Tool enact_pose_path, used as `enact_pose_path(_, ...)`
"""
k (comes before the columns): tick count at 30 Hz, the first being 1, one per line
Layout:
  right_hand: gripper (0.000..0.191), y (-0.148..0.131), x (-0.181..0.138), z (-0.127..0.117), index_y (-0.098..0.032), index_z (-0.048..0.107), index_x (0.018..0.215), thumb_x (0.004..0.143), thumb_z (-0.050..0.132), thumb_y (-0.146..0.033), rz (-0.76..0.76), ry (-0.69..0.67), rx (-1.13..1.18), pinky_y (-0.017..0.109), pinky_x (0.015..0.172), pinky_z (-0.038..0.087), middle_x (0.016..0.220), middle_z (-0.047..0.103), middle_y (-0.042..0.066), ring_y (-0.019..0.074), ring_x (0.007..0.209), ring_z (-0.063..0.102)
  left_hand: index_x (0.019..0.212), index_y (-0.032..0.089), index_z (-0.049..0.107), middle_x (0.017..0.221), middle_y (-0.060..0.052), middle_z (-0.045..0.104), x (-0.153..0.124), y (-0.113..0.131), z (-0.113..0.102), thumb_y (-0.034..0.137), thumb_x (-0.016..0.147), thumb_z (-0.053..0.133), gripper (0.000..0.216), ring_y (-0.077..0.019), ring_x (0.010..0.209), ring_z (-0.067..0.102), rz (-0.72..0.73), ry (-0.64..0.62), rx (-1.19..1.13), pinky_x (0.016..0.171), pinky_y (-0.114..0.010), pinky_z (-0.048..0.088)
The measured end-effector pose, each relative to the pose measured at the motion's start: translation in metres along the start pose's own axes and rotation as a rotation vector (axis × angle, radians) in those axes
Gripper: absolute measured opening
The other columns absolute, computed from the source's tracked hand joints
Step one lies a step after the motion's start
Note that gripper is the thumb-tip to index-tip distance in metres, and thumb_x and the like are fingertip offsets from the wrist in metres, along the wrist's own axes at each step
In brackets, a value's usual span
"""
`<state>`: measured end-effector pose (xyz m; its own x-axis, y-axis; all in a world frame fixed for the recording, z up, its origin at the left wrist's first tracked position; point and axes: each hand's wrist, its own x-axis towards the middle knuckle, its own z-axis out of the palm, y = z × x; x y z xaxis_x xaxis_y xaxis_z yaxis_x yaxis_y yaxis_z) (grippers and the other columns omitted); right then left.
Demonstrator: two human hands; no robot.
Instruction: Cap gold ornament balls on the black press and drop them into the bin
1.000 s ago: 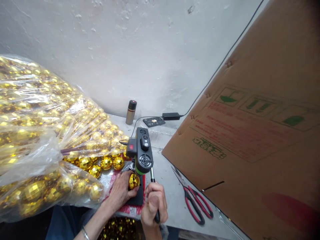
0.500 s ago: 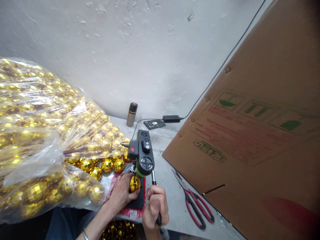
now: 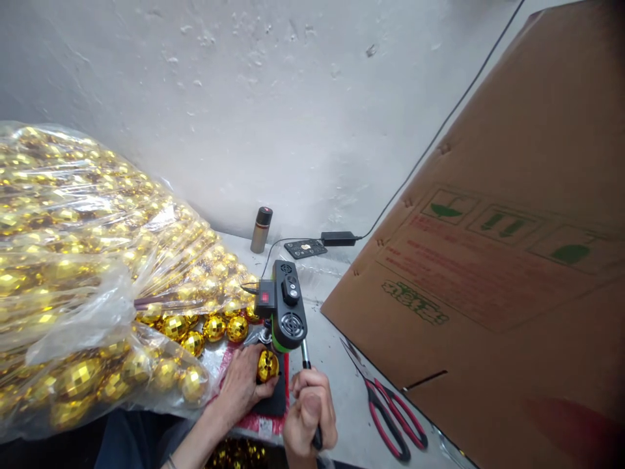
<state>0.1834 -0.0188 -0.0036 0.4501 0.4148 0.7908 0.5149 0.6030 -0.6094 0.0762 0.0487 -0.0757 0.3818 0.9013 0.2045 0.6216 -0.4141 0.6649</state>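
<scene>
A small black bench drill press (image 3: pixel 289 306) stands on the table, with a green band under its head. My left hand (image 3: pixel 244 381) pinches a shiny gold mirrored ball (image 3: pixel 267 366) between thumb and fingers, below the drill head and over the black base (image 3: pixel 273 402). Whether a bit touches the ball is hidden by the head. On the right side of the machine, my right hand (image 3: pixel 311 409) is wrapped round the black grip of the drill press lever (image 3: pixel 306 355). Several loose gold balls (image 3: pixel 213 327) lie to the left of the machine.
A large clear plastic bag (image 3: pixel 97 286) full of gold balls fills the left. Red-handled scissors (image 3: pixel 393 413) lie beside a big cardboard box (image 3: pixel 488 273) at right. Behind stand a bottle (image 3: pixel 262 230), a phone-like black slab (image 3: pixel 305 248) and a power adapter (image 3: pixel 338 238).
The whole view has shifted slightly, so everything sits a little lower and further right. Both hands keep their holds on the ball and the lever.
</scene>
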Motion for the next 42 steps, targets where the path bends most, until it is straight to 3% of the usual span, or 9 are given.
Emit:
enact_pose_path(12, 0.037, 0.005, -0.002, 0.003, -0.022, 0.049, 0.072, 0.107, 0.038, -0.02, -0.026, 0.003, -0.016, 0.028, 0.064, 0.045, 0.07, 0.053, -0.003, 0.0128, 0.061, 0.052, 0.124, 0.018, 0.066, 0.113, -0.013, 0.078, 0.002, 0.001, -0.005, 0.03, 0.078, 0.068, 0.047, -0.0339, 0.104, 0.073, 0.023, -0.005, 0.022, 0.092, -0.046, 0.054)
enact_pose_path(21, 0.034, 0.021, -0.017, 0.001, -0.022, 0.054, 0.077, 0.107, 0.037, -0.021, -0.163, -0.038, -0.075, 0.032, 0.072, 0.049, 0.072, 0.059, -0.002, 0.0145, 0.063, 0.058, 0.125, 0.015, 0.066, 0.113, -0.016, 0.077, 0.004, 0.0, -0.005, 0.033, 0.078, 0.069, 0.051, -0.0369, 0.106, 0.072, 0.013, -0.022, 0.014, 0.093, -0.05, 0.055)
enact_pose_path(24, 0.034, 0.007, -0.001, -0.003, -0.022, 0.054, 0.075, 0.107, 0.04, -0.021, -0.175, -0.095, -0.063, 0.028, 0.065, 0.048, 0.072, 0.058, -0.002, 0.0136, 0.062, 0.057, 0.126, 0.017, 0.065, 0.115, -0.015, 0.077, 0.005, 0.002, -0.006, 0.032, 0.079, 0.069, 0.049, -0.0362, 0.108, 0.072, 0.009, -0.007, 0.007, 0.096, -0.051, 0.055)
enact_pose_path(26, 0.033, -0.011, 0.019, -0.006, -0.022, 0.053, 0.076, 0.106, 0.04, -0.016, -0.08, -0.12, -0.057, 0.025, 0.058, 0.043, 0.073, 0.056, -0.001, 0.0127, 0.062, 0.056, 0.129, 0.017, 0.064, 0.119, -0.015, 0.076, 0.0, 0.0, -0.006, 0.03, 0.081, 0.069, 0.051, -0.0359, 0.111, 0.072, 0.012, -0.004, -0.007, 0.098, -0.052, 0.056)
enact_pose_path(29, 0.027, -0.039, 0.051, -0.008, -0.022, 0.056, 0.08, 0.105, 0.047, -0.018, 0.079, -0.168, -0.068, 0.023, 0.053, 0.039, 0.071, 0.055, -0.002, 0.0115, 0.058, 0.05, 0.137, 0.016, 0.06, 0.128, -0.018, 0.074, -0.022, -0.011, -0.005, 0.028, 0.083, 0.071, 0.057, -0.0366, 0.121, 0.069, 0.049, -0.025, -0.029, 0.104, -0.053, 0.056)
enact_pose_path(33, 0.028, -0.051, 0.064, -0.005, -0.022, 0.056, 0.079, 0.105, 0.047, -0.018, 0.077, -0.176, -0.054, 0.022, 0.052, 0.038, 0.07, 0.053, -0.003, 0.0104, 0.056, 0.048, 0.147, 0.022, 0.054, 0.15, -0.018, 0.061, -0.049, -0.028, -0.014, 0.038, 0.084, 0.078, 0.07, -0.0391, 0.14, 0.057, 0.169, -0.017, 0.002, 0.111, -0.053, 0.054)
enact_pose_path(36, 0.029, -0.048, 0.055, -0.002, -0.022, 0.055, 0.078, 0.105, 0.045, -0.016, 0.056, -0.139, -0.041, 0.022, 0.055, 0.04, 0.071, 0.053, -0.003, 0.0106, 0.059, 0.05, 0.144, 0.024, 0.055, 0.144, -0.013, 0.066, -0.029, -0.024, -0.034, 0.036, 0.101, 0.056, 0.045, -0.0305, 0.133, 0.063, 0.071, 0.147, 0.095, 0.111, -0.048, 0.054)
enact_pose_path(38, 0.03, -0.045, 0.05, -0.001, -0.022, 0.053, 0.078, 0.105, 0.044, -0.015, 0.046, -0.125, -0.038, 0.021, 0.056, 0.04, 0.071, 0.052, -0.003, 0.0103, 0.06, 0.05, 0.138, 0.019, 0.059, 0.136, -0.016, 0.069, 0.0, -0.013, -0.049, 0.031, 0.105, 0.049, 0.037, -0.0312, 0.129, 0.064, -0.026, 0.199, 0.254, 0.109, -0.048, 0.054)
enact_pose_path(42, 0.029, -0.043, 0.048, -0.002, -0.022, 0.052, 0.078, 0.105, 0.044, -0.013, 0.048, -0.141, -0.043, 0.02, 0.056, 0.04, 0.072, 0.052, -0.004, 0.0096, 0.06, 0.05, 0.137, 0.01, 0.058, 0.117, -0.019, 0.072, 0.045, 0.005, -0.061, 0.024, 0.099, 0.06, 0.04, -0.0355, 0.113, 0.071, -0.202, 0.018, 0.507, 0.095, -0.046, 0.058)
